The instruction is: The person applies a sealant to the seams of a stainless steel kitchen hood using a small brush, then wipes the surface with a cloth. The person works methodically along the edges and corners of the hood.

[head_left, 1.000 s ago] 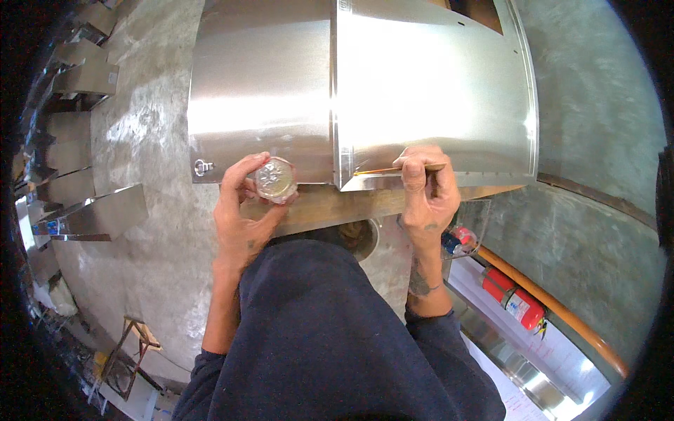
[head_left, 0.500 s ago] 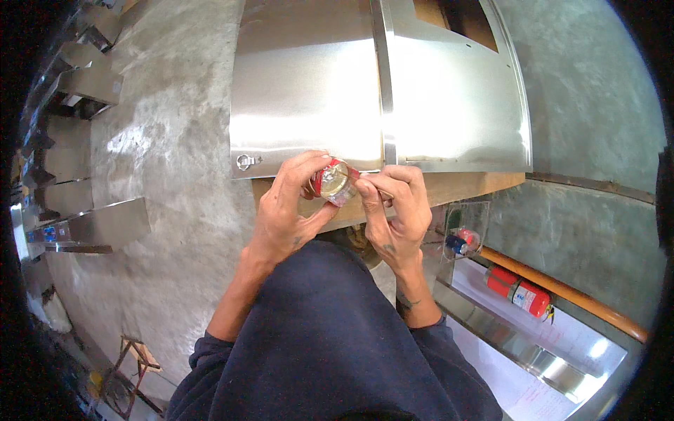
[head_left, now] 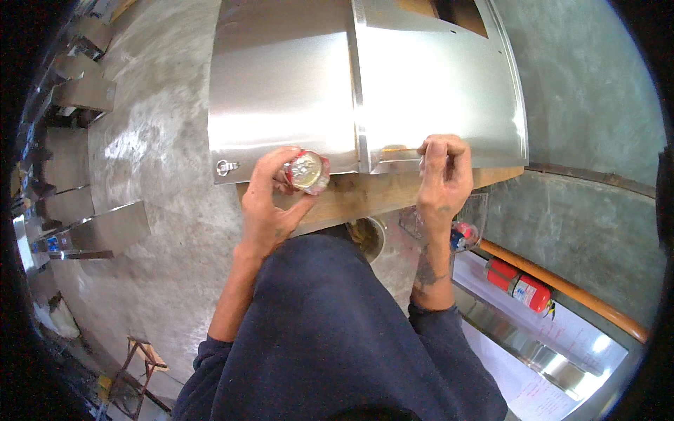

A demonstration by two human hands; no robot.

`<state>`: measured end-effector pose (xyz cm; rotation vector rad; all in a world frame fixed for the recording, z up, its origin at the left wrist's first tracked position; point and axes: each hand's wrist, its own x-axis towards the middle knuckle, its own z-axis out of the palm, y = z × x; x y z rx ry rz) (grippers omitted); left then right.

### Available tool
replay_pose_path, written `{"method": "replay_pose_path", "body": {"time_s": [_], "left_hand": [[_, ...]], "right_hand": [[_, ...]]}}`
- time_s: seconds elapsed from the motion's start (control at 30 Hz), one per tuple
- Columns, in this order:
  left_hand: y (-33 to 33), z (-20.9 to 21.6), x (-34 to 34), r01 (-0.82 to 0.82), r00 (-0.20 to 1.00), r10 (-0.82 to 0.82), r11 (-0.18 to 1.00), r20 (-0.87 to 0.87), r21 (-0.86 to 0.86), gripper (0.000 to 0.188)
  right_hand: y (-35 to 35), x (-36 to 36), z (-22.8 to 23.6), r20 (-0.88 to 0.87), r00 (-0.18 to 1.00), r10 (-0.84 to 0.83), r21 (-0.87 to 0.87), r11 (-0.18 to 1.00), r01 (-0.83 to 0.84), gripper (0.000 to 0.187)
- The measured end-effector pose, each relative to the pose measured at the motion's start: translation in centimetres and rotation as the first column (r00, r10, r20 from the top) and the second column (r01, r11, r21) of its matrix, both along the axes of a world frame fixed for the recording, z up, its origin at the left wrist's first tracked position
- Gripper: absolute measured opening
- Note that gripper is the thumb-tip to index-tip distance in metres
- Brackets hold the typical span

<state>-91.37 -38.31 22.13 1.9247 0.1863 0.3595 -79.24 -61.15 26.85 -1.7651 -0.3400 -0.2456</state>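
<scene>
My left hand (head_left: 270, 189) grips a small round container (head_left: 307, 172) between thumb and fingers. It has a shiny gold-and-silver top and a red band round its side; its exact kind is unclear. Off to the right, my right hand (head_left: 446, 168) is closed in a pinch above the sheet's near edge. A thin yellowish stick or strip (head_left: 400, 149) reaches left from its fingertips, too small to name. Both hands are over the near edge of a large brushed-metal panel (head_left: 288, 84), which rests on a wooden board (head_left: 344, 196).
A metal ring fitting (head_left: 226, 167) lies at the panel's near left corner. Below the board stands a round bucket (head_left: 372, 238). To the right are a wire basket (head_left: 481, 207), a red fire extinguisher (head_left: 518, 285) and an orange pipe (head_left: 597, 302) along the wall. Metal cabinets (head_left: 84, 91) stand far left.
My hands have moved apart. The right has left the container and gone right with the thin yellowish piece; the left has shifted slightly left, still gripping the container.
</scene>
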Motion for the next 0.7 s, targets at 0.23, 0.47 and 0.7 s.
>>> {"method": "replay_pose_path", "body": {"time_s": [0.23,0.47,0.7], "left_hand": [[-3.0,-3.6,4.6,-0.268,0.962,0.274,0.937,-0.008,-0.225,0.063],[-4.5,-5.0,11.4,-0.405,0.897,0.443,0.835,0.017,-0.373,0.061],[-3.5,-6.7,14.9,-0.399,0.894,0.446,0.833,0.041,-0.384,0.06]], "right_hand": [[-7.3,6.5,-3.9,-0.097,0.993,0.06,-0.061,0.996,-0.066,0.017],[-8.1,6.8,-4.2,-0.201,0.971,0.132,-0.086,0.985,-0.152,0.019],[-7.9,6.7,-4.2,-0.152,0.969,0.195,-0.167,0.961,-0.22,0.018]]}}
